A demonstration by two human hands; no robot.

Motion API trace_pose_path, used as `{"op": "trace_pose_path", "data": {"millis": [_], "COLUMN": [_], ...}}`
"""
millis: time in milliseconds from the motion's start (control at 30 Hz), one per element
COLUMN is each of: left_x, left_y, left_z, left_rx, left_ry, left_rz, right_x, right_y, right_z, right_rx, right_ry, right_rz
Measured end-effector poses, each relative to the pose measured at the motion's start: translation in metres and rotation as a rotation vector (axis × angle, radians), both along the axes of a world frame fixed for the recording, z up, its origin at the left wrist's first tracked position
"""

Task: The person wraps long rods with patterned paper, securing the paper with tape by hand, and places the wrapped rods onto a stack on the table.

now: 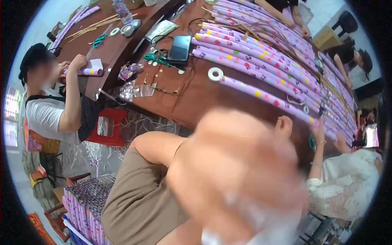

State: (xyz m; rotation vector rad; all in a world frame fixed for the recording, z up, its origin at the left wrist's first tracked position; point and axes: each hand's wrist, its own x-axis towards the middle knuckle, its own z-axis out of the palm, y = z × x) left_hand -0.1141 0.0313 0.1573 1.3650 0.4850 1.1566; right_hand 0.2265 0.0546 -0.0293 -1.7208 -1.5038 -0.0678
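Close to the camera, a large smear of bare skin covers the lower middle. My left hand (pixel 220 139) and my right hand (pixel 269 175) seem to overlap in it, and motion hides their fingers. Whether they hold anything cannot be made out. A pale, blurred patch (pixel 245 224) shows below them. Just past the smear are some curled fingers (pixel 284 124); whose they are is unclear. Beyond lies a long purple patterned tube (pixel 261 96) on the brown table (pixel 196 98), with a white tape roll (pixel 215 74) at its left end.
Many similar tubes (pixel 253 57) cover the table's far side. A phone (pixel 179 48) and green-handled scissors (pixel 157 58) lie left. Co-workers sit at left (pixel 53 110) and right (pixel 347 179). A red stool (pixel 110 126) and a crate of upright tubes (pixel 87 204) stand below.
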Motion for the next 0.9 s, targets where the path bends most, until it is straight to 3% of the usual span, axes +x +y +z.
{"op": "trace_pose_path", "data": {"millis": [167,200,433,533,600,667,700,767,800,833,900], "left_x": [-0.012,-0.003,0.002,0.009,0.008,0.017,0.014,0.034,0.024,0.017,0.017], "left_y": [0.039,0.035,0.041,0.039,0.029,0.001,-0.005,0.002,0.004,0.012,0.015], "left_z": [-0.002,-0.002,0.007,0.014,0.023,0.052,0.066,0.072,0.080,0.111,0.111], "left_rx": [0.106,-0.322,-0.275,-0.365,-0.369,-0.493,0.005,0.347,0.329,0.163,-0.050], "left_ry": [-0.031,-0.578,-0.432,-0.535,-0.271,-0.647,-0.547,-0.702,-0.544,-0.533,-0.519], "left_rz": [0.040,-0.173,-0.180,-0.264,-0.254,-0.632,-0.494,-0.769,-0.973,-1.090,-1.271], "right_x": [0.000,0.000,0.004,-0.002,-0.007,-0.001,0.001,0.002,0.003,-0.001,0.001], "right_y": [-0.002,-0.002,-0.001,-0.003,-0.003,-0.001,0.000,0.000,-0.001,-0.002,-0.002], "right_z": [0.006,0.006,0.002,0.007,0.012,0.003,0.001,-0.001,-0.001,0.004,0.003], "right_rx": [-0.026,-0.041,-0.052,-0.052,-0.057,-0.050,-0.059,-0.046,-0.038,-0.016,-0.017], "right_ry": [-0.017,-0.003,0.021,0.030,0.037,0.024,0.022,0.045,0.055,0.039,0.031], "right_rz": [-0.014,-0.031,-0.040,-0.046,-0.059,-0.065,-0.070,-0.041,-0.030,-0.040,-0.032]}}
